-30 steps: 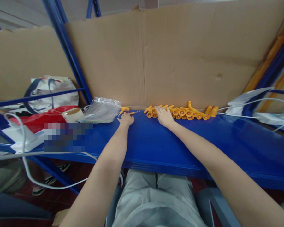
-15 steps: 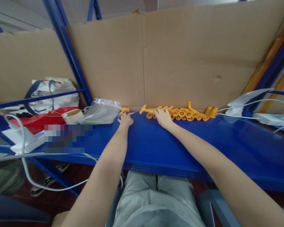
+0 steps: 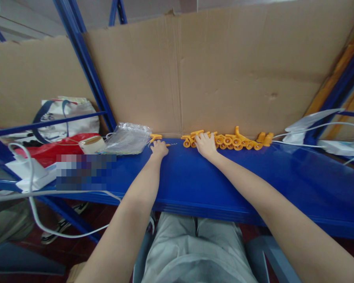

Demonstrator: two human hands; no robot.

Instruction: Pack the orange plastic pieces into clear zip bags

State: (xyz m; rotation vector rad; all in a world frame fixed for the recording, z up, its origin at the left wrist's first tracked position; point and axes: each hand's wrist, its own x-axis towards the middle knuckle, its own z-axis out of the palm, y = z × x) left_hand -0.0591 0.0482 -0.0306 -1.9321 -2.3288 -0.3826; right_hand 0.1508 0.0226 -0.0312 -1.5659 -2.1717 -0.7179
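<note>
My left hand (image 3: 159, 149) is closed around a small corkscrew (image 3: 168, 145), whose metal spiral points right, just over the blue shelf. Behind that hand lies another orange T-shaped handle (image 3: 155, 136), with some metal spirals partly hidden by the fingers. My right hand (image 3: 205, 145) rests at the left end of a row of orange T-handled pieces (image 3: 237, 142) with round, hollow ends. Its fingers curl over an orange T-shaped handle (image 3: 197, 133) on top of the row; the grip itself is partly hidden.
Clear plastic bags (image 3: 128, 138) lie left of my left hand. Farther left are a tape roll (image 3: 92, 144), a red bag (image 3: 67, 146) and a white power strip (image 3: 37, 179) with cables. A cardboard sheet (image 3: 224, 70) stands behind the blue shelf (image 3: 200, 184).
The orange T-shaped handle that stuck out left of my right hand has drawn back onto the row. The corkscrew in my left hand has turned slightly, its spiral lower.
</note>
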